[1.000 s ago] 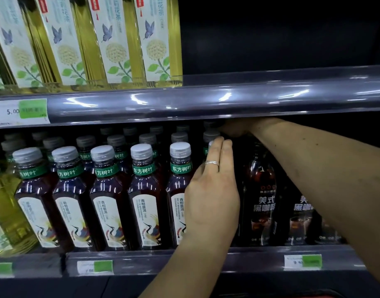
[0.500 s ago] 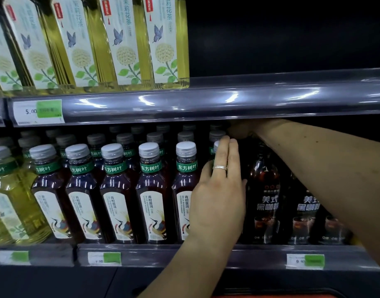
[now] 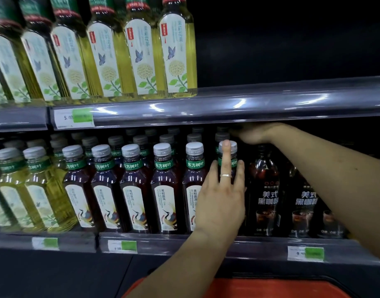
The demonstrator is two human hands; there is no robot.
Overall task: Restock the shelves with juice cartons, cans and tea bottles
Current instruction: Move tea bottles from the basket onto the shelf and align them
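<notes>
— Six dark tea bottles are counted along the middle shelf's front; the sixth tea bottle is steadied by straight fingers of the left hand.

— Is restocking finished?

— Judged incomplete: the upper shelf's right half is seen bare. The right hand is placed deep behind the row, grip indiscernible. Coffee bottles are shown alongside.

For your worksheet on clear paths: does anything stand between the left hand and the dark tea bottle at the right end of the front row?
Nothing visible: the left hand already lies flat against that tea bottle, fingers straight.
</notes>
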